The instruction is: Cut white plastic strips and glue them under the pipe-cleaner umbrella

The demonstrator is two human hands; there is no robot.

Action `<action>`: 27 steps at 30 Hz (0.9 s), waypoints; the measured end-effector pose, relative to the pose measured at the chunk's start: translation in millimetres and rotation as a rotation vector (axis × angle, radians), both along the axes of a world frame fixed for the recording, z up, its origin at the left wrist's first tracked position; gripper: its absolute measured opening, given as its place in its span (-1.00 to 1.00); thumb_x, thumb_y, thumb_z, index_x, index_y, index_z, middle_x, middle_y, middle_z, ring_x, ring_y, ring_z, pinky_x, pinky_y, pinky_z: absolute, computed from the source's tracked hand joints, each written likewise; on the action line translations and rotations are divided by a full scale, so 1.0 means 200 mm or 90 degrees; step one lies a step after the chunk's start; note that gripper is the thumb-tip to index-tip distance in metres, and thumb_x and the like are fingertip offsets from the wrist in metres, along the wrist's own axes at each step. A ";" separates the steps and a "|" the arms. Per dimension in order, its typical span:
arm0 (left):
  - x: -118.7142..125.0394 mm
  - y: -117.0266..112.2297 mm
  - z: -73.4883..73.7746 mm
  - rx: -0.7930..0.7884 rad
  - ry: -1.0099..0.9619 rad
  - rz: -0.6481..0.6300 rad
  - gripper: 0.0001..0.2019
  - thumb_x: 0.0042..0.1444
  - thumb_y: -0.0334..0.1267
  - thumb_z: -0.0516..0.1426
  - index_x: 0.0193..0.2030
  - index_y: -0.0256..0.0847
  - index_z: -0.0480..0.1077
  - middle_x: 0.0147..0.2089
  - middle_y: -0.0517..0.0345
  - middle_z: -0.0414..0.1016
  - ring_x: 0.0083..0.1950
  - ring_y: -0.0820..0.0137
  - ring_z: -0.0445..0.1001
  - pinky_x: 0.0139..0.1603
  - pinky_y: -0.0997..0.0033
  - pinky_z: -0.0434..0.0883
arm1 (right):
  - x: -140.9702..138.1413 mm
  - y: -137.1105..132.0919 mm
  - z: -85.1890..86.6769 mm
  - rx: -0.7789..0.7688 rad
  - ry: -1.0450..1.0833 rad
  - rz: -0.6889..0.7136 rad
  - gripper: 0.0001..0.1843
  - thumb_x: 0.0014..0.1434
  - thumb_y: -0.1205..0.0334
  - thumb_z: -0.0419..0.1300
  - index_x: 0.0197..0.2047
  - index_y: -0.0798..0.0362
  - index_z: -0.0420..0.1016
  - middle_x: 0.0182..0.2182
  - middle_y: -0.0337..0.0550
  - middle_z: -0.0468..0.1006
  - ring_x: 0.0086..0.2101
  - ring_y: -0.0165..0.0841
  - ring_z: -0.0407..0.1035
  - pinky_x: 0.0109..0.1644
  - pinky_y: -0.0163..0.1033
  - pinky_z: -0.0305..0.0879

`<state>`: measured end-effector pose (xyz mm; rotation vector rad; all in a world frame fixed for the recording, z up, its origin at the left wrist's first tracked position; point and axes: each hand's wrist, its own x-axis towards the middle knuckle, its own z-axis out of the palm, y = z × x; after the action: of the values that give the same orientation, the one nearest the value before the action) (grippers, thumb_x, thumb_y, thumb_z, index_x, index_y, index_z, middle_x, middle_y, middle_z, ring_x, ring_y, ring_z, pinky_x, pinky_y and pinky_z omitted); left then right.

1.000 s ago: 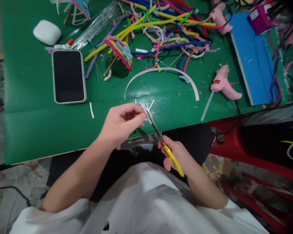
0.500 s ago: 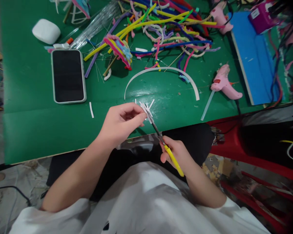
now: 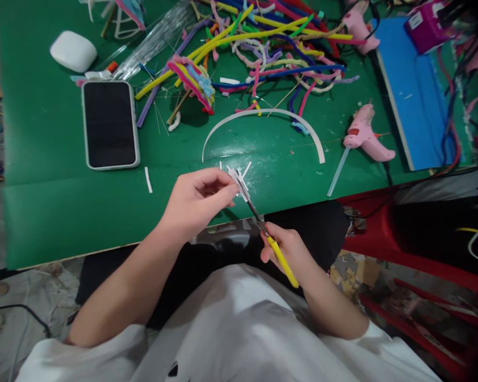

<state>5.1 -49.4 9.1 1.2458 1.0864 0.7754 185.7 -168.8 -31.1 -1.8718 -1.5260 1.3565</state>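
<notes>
In my right hand [image 3: 289, 246] is a pair of scissors with yellow handles [image 3: 282, 260], its blades pointing up and left. My left hand [image 3: 201, 199] is closed in a pinch on a small white strip [image 3: 242, 192] at the blades. Whether the blades are cutting into the strip, I cannot tell. Several short white strips [image 3: 247, 170] lie on the table just beyond my fingertips, and one more cut strip [image 3: 148, 180] lies to the left. A long white strip [image 3: 263, 112] curves in an arc past my hands.
On the green table [image 3: 48, 212] lie a phone [image 3: 110, 124], a white case [image 3: 73, 51] and a heap of coloured pipe cleaners [image 3: 263, 48]. A pink glue gun [image 3: 366, 135] rests at the right beside a blue board [image 3: 418, 101]. A red chair [image 3: 372, 225] stands below the table's right edge.
Almost nothing differs. The view has shifted very slightly, and both hands, the scissors and the strips keep their places.
</notes>
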 end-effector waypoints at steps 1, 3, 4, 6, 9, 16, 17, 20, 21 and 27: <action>0.00 0.00 0.00 0.000 0.001 0.000 -0.93 -0.07 -0.35 0.21 -0.53 -0.22 0.43 -0.58 0.26 0.44 -0.53 0.53 0.43 -0.48 0.59 0.39 | 0.00 0.00 0.00 0.002 -0.004 -0.001 -0.38 -0.11 -0.40 0.13 -0.55 0.03 0.10 -0.68 -0.39 0.09 -0.59 -0.50 -0.06 -0.55 -0.37 -0.08; 0.00 0.00 0.00 -0.001 0.002 0.000 -0.93 -0.07 -0.35 0.21 -0.53 -0.23 0.43 -0.57 0.26 0.44 -0.53 0.52 0.43 -0.48 0.57 0.40 | 0.00 0.00 0.00 0.007 -0.010 -0.002 -0.38 -0.11 -0.39 0.14 -0.55 0.03 0.10 -0.67 -0.39 0.08 -0.58 -0.50 -0.08 -0.55 -0.37 -0.08; 0.00 0.00 0.00 -0.002 0.002 0.000 -0.93 -0.07 -0.35 0.21 -0.53 -0.23 0.43 -0.57 0.26 0.44 -0.53 0.52 0.43 -0.48 0.57 0.40 | 0.00 0.00 0.00 0.008 -0.013 -0.001 -0.38 -0.12 -0.40 0.14 -0.56 0.03 0.10 -0.67 -0.40 0.08 -0.58 -0.50 -0.09 -0.55 -0.37 -0.08; 0.00 0.00 0.00 -0.007 -0.002 -0.002 -0.93 -0.07 -0.34 0.21 -0.53 -0.23 0.43 -0.57 0.26 0.44 -0.53 0.52 0.43 -0.47 0.56 0.40 | 0.00 0.00 0.00 0.009 -0.017 -0.001 -0.36 -0.13 -0.41 0.14 -0.56 0.03 0.09 -0.67 -0.40 0.06 -0.58 -0.50 -0.10 -0.55 -0.37 -0.09; 0.00 0.01 0.00 -0.016 -0.012 -0.007 -0.92 -0.07 -0.34 0.21 -0.52 -0.23 0.41 -0.57 0.26 0.43 -0.54 0.53 0.43 -0.48 0.56 0.40 | 0.00 0.00 0.00 0.015 -0.020 -0.003 -0.34 -0.14 -0.46 0.08 -0.56 0.03 0.08 -0.67 -0.40 0.05 -0.57 -0.50 -0.13 -0.55 -0.36 -0.10; 0.00 0.00 0.00 0.082 0.079 0.005 -0.89 0.05 -0.28 0.12 -0.45 -0.19 0.41 -0.55 0.27 0.42 -0.51 0.49 0.43 -0.46 0.49 0.40 | 0.00 0.00 -0.01 0.033 -0.027 -0.012 -0.38 -0.10 -0.40 0.11 -0.56 0.03 0.11 -0.67 -0.39 0.07 -0.58 -0.50 -0.11 -0.56 -0.36 -0.09; -0.03 0.02 0.01 0.128 0.125 0.024 -0.89 0.08 -0.25 0.11 -0.41 -0.18 0.42 -0.51 0.25 0.44 -0.48 0.47 0.44 -0.43 0.46 0.41 | 0.00 0.00 -0.01 0.029 -0.026 -0.012 -0.40 -0.09 -0.37 0.14 -0.56 0.03 0.11 -0.67 -0.39 0.08 -0.58 -0.50 -0.10 -0.56 -0.36 -0.09; -0.17 0.09 0.04 0.349 0.357 0.180 -0.80 0.17 -0.22 0.04 -0.12 -0.15 0.43 -0.15 0.17 0.50 -0.09 0.33 0.46 -0.10 0.30 0.42 | 0.01 0.00 -0.01 0.015 -0.018 -0.011 -0.46 -0.08 -0.27 0.20 -0.55 0.03 0.13 -0.68 -0.39 0.12 -0.58 -0.50 -0.08 -0.55 -0.37 -0.06; -0.23 0.13 0.04 0.417 0.453 0.227 -0.70 0.16 -0.24 0.06 0.04 -0.15 0.35 0.06 0.16 0.42 0.12 0.25 0.35 0.12 0.17 0.31 | 0.01 0.00 -0.01 0.009 -0.016 -0.007 -0.49 -0.06 -0.22 0.21 -0.55 0.03 0.13 -0.68 -0.38 0.13 -0.59 -0.50 -0.07 -0.54 -0.37 -0.05; -0.49 0.26 -0.07 0.358 0.648 0.195 -0.31 0.09 0.00 0.10 0.32 -0.16 -0.02 0.26 0.13 0.28 0.38 -0.02 -0.08 0.28 -0.31 -0.21 | 0.03 0.00 -0.02 0.004 0.009 0.010 -0.65 0.07 -0.05 0.10 -0.52 0.03 0.15 -0.67 -0.34 0.17 -0.58 -0.47 -0.05 -0.52 -0.34 -0.06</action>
<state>-93.3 3.3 -4.3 2.0854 1.9948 0.6877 192.0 -169.4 -35.9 -1.8461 -1.5400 1.3668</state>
